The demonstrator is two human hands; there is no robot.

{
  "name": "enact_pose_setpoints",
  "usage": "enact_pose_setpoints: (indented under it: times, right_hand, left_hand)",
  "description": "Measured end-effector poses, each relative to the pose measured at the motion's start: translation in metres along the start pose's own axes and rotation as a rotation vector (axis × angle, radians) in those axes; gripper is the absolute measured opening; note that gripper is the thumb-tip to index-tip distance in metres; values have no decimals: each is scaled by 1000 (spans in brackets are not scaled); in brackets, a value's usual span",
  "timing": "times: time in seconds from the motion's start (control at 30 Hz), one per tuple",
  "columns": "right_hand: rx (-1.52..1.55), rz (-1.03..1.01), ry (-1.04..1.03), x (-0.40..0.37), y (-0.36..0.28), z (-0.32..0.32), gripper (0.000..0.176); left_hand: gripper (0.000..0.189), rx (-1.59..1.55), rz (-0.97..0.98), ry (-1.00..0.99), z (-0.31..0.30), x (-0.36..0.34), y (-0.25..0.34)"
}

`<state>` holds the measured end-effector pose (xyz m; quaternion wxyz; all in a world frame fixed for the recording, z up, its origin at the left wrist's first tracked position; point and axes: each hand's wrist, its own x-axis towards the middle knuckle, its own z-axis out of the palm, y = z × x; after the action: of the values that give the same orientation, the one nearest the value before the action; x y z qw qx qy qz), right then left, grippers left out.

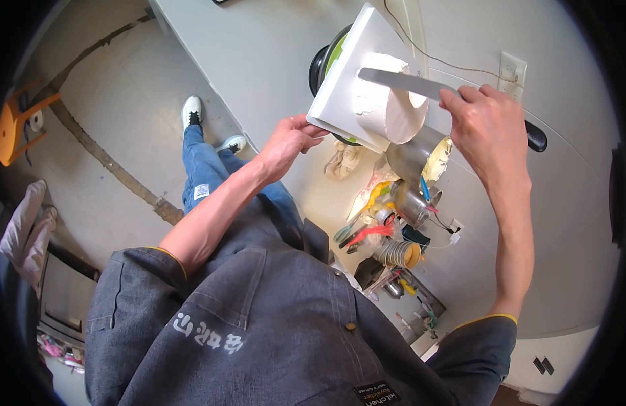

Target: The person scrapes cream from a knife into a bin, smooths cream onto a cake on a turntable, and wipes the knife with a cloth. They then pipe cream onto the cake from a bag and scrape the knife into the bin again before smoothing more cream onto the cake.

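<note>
A white frosted cake (384, 108) stands on a square white board (347, 84), which rests on a round turntable (318, 71) with a green and black rim. My left hand (293, 143) touches the near left corner of the board with its fingertips, fingers partly extended. In my right hand (485, 122) is a long metal spatula (411, 82) with a black handle. Its blade lies across the top of the cake, and the handle's end sticks out beyond the hand.
Beside the cake are a metal bowl (411, 157) with cream at its rim, a metal jug (411, 203), a stack of cups (401, 254) and a cloth (342, 161). A wall outlet (512, 71) has a cord. An orange stool (15, 125) stands on the floor.
</note>
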<state>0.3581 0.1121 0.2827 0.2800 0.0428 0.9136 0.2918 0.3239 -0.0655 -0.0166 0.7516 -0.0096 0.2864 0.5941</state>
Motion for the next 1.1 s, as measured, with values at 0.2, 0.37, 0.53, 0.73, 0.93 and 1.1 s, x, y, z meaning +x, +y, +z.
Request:
enact_pose_setpoints:
  times: [0.2, 0.37, 0.53, 0.73, 0.93, 1.1]
  right_hand:
    - [40, -41, -12, -16, -20, -6, 9]
    - [46, -60, 38, -17, -27, -8, 7]
    - [34, -56, 14, -17, -28, -10, 8]
    - [32, -58, 26, -14, -32, -14, 9]
    - [32, -67, 40, -13, -30, -14, 9]
    - [30, -55, 29, -12, -29, -14, 9]
  left_hand:
    - [75, -19, 91, -26, -6, 3, 13]
    - [84, -146, 205, 34, -4, 3, 19]
    - [82, -40, -24, 9, -8, 1, 2]
    - [79, 72, 18, -53, -26, 21, 25]
    - [82, -245, 235, 100, -8, 13, 27]
    - [84, -54, -4, -74, -12, -1, 12]
